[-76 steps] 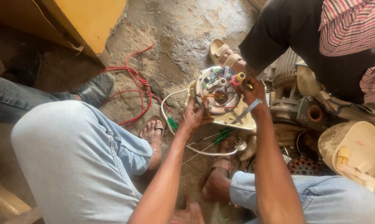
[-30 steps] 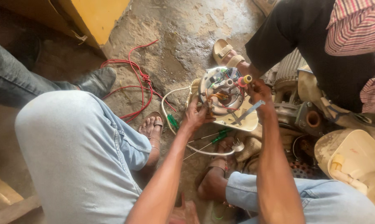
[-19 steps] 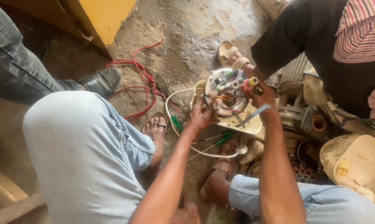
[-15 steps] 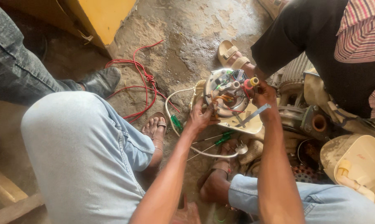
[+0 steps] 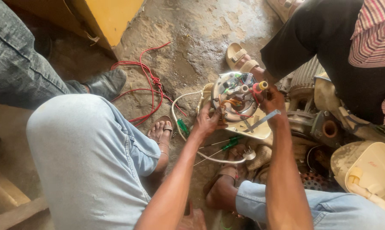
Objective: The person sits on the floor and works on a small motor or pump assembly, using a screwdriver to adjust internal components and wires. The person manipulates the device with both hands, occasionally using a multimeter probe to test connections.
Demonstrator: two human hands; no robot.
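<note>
Head view: both hands grip round appliance base, clutter crowding right

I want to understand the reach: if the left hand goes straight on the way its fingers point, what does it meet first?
The left hand already touches the round appliance base; its wiring would probably come first, though depth is unclear.

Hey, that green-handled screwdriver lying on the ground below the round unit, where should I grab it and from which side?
Grip the green handle, coming from above. The screwdriver lies flat on the dirt floor, its thin shaft pointing left, and the handle is its thickest part, just below the left hand.
</note>
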